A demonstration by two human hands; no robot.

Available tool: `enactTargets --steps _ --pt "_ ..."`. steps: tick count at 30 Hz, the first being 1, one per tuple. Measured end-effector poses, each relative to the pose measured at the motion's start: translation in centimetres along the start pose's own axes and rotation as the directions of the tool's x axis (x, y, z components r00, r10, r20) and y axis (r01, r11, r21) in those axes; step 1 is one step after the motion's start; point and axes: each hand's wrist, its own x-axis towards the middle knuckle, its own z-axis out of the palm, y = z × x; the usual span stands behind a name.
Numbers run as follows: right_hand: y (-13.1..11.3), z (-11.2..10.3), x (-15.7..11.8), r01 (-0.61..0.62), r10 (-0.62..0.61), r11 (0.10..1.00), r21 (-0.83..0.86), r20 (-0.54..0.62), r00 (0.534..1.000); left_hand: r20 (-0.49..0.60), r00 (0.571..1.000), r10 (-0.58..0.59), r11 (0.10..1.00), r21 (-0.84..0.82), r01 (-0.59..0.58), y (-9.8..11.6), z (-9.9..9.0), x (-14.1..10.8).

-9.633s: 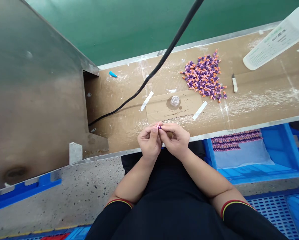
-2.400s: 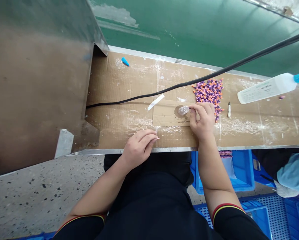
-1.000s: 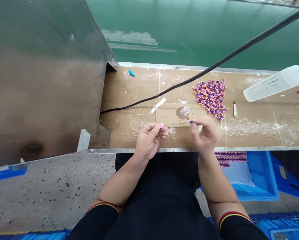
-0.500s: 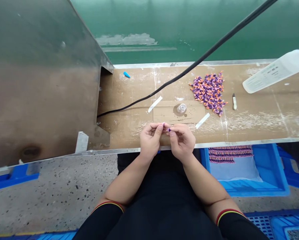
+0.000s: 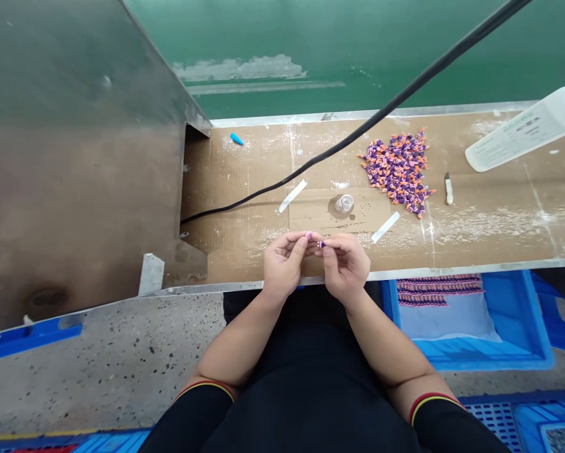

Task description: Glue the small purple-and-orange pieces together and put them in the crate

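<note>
My left hand (image 5: 285, 263) pinches a small pink piece (image 5: 308, 236) between thumb and forefinger. Close beside it, my right hand (image 5: 346, 264) grips a tiny purple-and-white piece (image 5: 322, 244) in its fingertips. Both hands meet over the front edge of the cardboard-covered bench; whether the two pieces touch is too small to tell. Just beyond the fingers, a small clear cup (image 5: 344, 203) stands on a taped cardboard sheet (image 5: 306, 216). Behind it to the right lies a heap of small purple, pink and orange pieces (image 5: 398, 170).
A black cable (image 5: 311, 162) crosses above the bench from a metal housing (image 5: 84, 157) at left. To the right are a small knife (image 5: 448, 190) and a white bottle (image 5: 523, 135). A blue cap (image 5: 236, 139) lies at the back. Below the edge, a blue crate (image 5: 518, 314) holds rows of pieces.
The view has shifted slightly. Both hands stay together in nearly the same place, with the purple-and-white piece a little further right of the pink one.
</note>
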Motion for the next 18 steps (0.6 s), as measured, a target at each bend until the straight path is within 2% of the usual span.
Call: enactTargets --steps 4,10,14,18 --pt "-0.18 0.06 0.18 0.015 -0.015 1.000 -0.013 0.002 1.000 0.023 1.000 -0.013 1.000 0.025 0.012 0.14 -0.30 0.20" --pt "-0.36 0.01 0.34 0.108 -0.106 0.991 -0.075 0.024 0.994 -0.046 0.999 -0.012 1.000 0.006 0.013 0.48 0.04 0.33" --pt "-0.24 -0.04 0.16 0.089 -0.088 0.994 -0.070 0.021 0.996 -0.074 0.997 -0.036 0.998 -0.053 0.032 0.67 0.37 0.33" --pt "-0.22 -0.03 0.01 0.067 -0.067 0.997 -0.029 0.013 0.998 -0.019 0.995 -0.096 0.993 -0.075 0.094 0.72 0.16 0.33"
